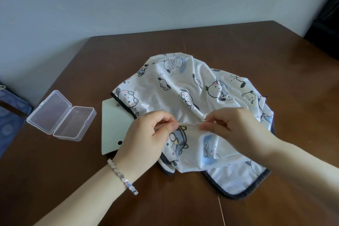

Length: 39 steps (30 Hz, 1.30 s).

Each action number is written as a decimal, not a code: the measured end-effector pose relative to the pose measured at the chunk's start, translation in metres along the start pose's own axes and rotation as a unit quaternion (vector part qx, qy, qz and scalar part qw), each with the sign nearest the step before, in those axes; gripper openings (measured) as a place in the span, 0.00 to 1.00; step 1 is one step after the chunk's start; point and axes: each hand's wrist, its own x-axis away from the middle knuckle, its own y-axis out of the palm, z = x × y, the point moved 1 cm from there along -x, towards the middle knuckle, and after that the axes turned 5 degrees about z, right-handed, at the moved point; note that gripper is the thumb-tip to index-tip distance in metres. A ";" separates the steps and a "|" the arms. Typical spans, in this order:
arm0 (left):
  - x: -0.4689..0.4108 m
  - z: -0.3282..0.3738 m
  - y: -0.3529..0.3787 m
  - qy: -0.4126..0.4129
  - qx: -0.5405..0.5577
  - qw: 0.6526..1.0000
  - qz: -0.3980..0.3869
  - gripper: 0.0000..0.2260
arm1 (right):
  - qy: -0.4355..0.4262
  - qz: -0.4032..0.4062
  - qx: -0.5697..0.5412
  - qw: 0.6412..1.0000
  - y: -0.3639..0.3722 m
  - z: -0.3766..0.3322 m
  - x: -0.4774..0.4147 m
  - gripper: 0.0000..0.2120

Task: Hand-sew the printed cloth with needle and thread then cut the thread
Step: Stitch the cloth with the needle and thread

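A white cloth [185, 86] printed with cartoon dogs and edged in dark trim lies bunched in the middle of the brown table [275, 47]. My left hand [146, 137] pinches a raised fold of the cloth between thumb and fingers. My right hand [236, 128] pinches the same fold from the right, and a thin needle [205, 120] shows at its fingertips. The thread is too fine to make out. No scissors are in sight.
An open clear plastic box [60, 115] sits on the table at the left. A pale green card [113, 124] with a barcode lies partly under the cloth and my left hand. A blue patterned seat [9, 115] stands beyond the table's left edge.
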 end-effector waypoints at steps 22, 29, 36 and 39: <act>0.008 0.005 -0.007 0.108 0.043 0.993 -0.016 0.04 | -0.129 -0.053 0.040 0.989 -0.009 -0.008 -0.021 0.07; 0.007 0.004 -0.007 0.130 0.040 0.990 -0.022 0.02 | -0.163 -0.036 0.038 0.985 -0.006 -0.007 -0.026 0.09; 0.007 0.004 -0.008 0.137 0.033 0.990 -0.034 0.02 | -0.173 -0.051 0.028 0.983 -0.006 -0.009 -0.025 0.09; 0.007 0.003 -0.007 0.120 0.043 0.991 -0.036 0.02 | -0.170 -0.058 0.020 0.984 -0.006 -0.009 -0.025 0.08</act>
